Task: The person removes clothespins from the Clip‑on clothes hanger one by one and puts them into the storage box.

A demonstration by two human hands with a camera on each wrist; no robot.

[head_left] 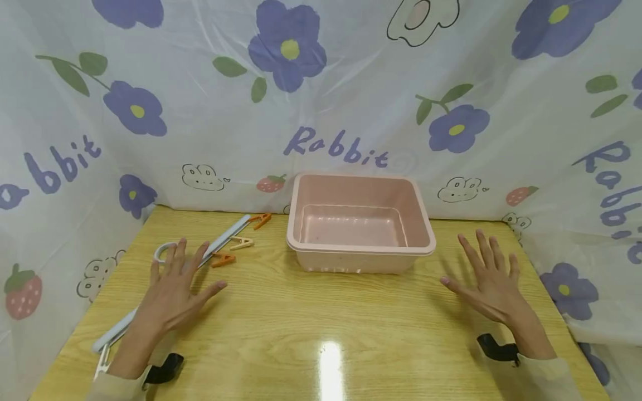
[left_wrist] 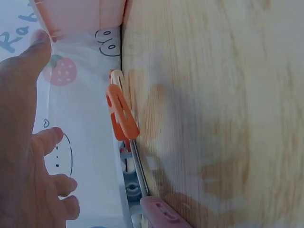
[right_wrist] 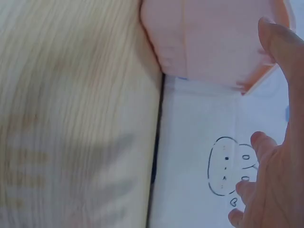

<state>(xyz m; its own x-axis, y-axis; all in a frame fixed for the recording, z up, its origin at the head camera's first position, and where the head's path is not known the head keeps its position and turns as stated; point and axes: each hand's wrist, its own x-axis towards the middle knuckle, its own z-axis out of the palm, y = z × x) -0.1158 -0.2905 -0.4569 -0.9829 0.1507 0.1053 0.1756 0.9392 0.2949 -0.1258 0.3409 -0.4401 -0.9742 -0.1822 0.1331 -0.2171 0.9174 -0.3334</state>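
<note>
In the head view the left hand (head_left: 173, 295), fingers spread, hovers over a pale blue hanger (head_left: 228, 234) with clips along it, holding nothing. Beside the hanger are an orange clip (head_left: 223, 259), a cream clip (head_left: 243, 243) and another orange clip (head_left: 261, 221). The left wrist view has the left hand (left_wrist: 28, 137) near an orange clip (left_wrist: 122, 113) and a pink clip (left_wrist: 164, 212). To the right, the right hand (head_left: 494, 284) is spread and empty, beside a pink basin (head_left: 351, 262). The right wrist view includes that hand (right_wrist: 280, 156) and the basin (right_wrist: 209, 42).
The wooden table (head_left: 281, 328) spans the lower part of the head view. A white cloth (head_left: 341, 111) with purple flowers and rabbit drawings hangs behind it and at both sides. The basin stands at the table's back edge, with no contents visible.
</note>
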